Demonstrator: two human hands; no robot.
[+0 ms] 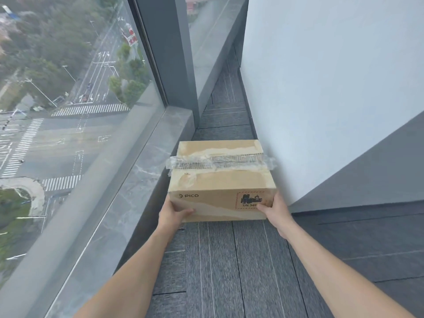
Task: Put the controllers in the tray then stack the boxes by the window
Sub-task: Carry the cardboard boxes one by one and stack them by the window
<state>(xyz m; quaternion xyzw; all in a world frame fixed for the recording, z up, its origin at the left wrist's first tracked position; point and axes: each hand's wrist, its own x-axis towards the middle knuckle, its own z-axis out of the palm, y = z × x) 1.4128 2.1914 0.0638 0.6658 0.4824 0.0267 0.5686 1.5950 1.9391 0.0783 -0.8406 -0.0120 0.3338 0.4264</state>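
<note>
Cardboard, brown and stiff, is making up the box (221, 180), which is sitting on the dark floor (229, 260) between the window sill (146, 157) on the left and the white wall (321, 88) on the right. The left hand (174, 213) is closing around its near left corner and the right hand (271, 211) around its near right corner, thumbs pressing the front face. The torn tape (220, 162) on top is peeling loose, so the lid is probably weak; holding low at the corners seems safest. Its weight I cannot tell.
</note>
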